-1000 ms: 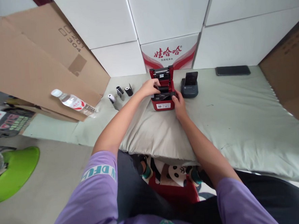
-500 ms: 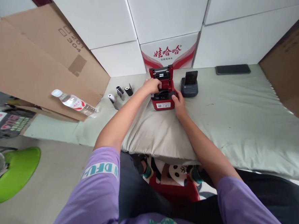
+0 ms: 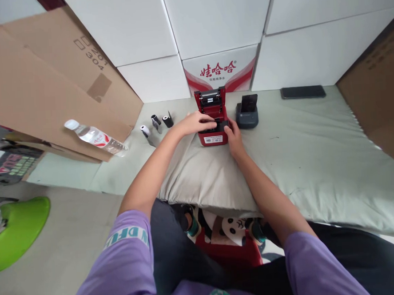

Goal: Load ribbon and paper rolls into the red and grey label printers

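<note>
A small red and black label printer (image 3: 212, 139) stands on the padded green-grey cover with its lid (image 3: 210, 97) tipped up and back. My left hand (image 3: 197, 122) reaches over its open compartment from the left, fingers stretched out and fingertips at the inside of the printer. Nothing shows in those fingers. My right hand (image 3: 235, 136) grips the printer's right front corner, thumb near the top edge. What lies inside the compartment is mostly covered by my left hand.
Several small paper rolls (image 3: 167, 120) stand left of the printer, near a water bottle (image 3: 96, 136) leaning by brown cardboard (image 3: 55, 67). Right of the printer sits a dark small device (image 3: 247, 117). A black phone (image 3: 302, 92) lies farther right, before white boxes (image 3: 219, 21).
My left hand has come forward and down from the back of the compartment, and its fingers have straightened. My right hand keeps its hold on the printer. The view has shifted slightly.
</note>
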Demonstrator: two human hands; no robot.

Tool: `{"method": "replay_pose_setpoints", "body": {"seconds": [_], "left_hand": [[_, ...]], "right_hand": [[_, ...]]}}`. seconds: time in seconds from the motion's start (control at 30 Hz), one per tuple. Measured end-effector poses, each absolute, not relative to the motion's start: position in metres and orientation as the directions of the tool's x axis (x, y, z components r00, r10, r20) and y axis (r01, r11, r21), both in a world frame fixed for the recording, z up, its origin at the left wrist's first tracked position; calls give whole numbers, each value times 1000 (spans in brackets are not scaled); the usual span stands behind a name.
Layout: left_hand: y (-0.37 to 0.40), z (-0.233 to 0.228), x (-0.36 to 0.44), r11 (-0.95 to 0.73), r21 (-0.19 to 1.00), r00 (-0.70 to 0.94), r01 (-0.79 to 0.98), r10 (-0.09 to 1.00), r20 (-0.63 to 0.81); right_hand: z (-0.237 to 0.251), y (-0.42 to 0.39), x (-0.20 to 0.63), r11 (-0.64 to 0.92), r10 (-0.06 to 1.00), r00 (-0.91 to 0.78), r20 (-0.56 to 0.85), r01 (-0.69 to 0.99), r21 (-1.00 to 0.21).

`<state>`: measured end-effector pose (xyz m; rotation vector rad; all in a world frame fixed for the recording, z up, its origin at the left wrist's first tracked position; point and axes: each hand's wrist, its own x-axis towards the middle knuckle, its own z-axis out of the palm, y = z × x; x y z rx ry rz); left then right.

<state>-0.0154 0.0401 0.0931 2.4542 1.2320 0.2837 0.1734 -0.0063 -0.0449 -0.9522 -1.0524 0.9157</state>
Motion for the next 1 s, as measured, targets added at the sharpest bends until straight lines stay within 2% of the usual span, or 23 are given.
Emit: {"method": "replay_pose_setpoints", "body": {"seconds": [0.1,0.23,0.3,0.53,1.0], "left_hand": [[28,87,-20,-615,336,613,713,780,125],[35,89,-19,-631,287,549,721,772,321],[45,93,-16,-618,266,521,740,777,354],[70,97,-1,-557,284,512,780,830,222],[45,113,-3,-467,231,421,854,880,221]], "right_hand": [[-44,-7,174,323,927,241,287,-125,-938],[-44,-7,175,330,925,237,297,-112,-937],[-44,-7,175,330,926,234,296,-120,-936],[-45,-6,176,330,927,233,295,-129,-935],[-47,-4,175,320,930,231,285,-131,-938]]}}
